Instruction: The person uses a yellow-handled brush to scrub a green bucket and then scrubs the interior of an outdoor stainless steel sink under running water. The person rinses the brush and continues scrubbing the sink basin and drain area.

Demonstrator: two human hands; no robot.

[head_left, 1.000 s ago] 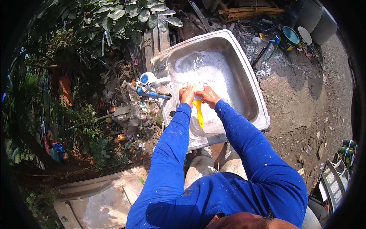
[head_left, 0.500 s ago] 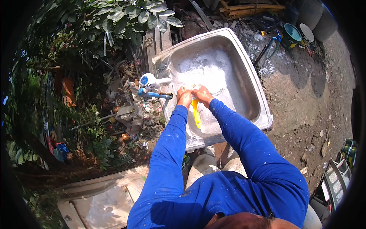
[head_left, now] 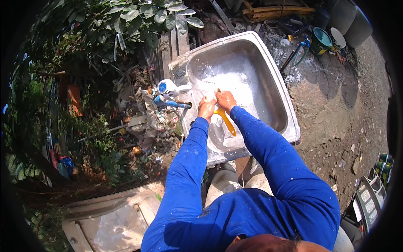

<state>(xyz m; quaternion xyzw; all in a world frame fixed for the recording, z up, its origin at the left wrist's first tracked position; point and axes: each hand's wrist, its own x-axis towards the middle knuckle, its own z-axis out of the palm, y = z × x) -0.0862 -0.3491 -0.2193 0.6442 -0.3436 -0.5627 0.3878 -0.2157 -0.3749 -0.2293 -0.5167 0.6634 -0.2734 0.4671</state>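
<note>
An outdoor yard wash spot: a steel sink (head_left: pixel 289 122) stands on bare dirt (head_left: pixel 336 109), leafy bushes (head_left: pixel 126 21) at 11 o'clock, paint tins (head_left: pixel 322 38) at 1 o'clock, litter (head_left: pixel 142 122) at 9 o'clock.

A yellow handle (head_left: pixel 226 122) is showing against the silver-grey sink (head_left: pixel 273 75), which is carrying white foam (head_left: pixel 235 82). Blue sleeves (head_left: pixel 184 168) are flecked with pale specks, and the tap (head_left: pixel 168 87) is showing white and blue
</note>
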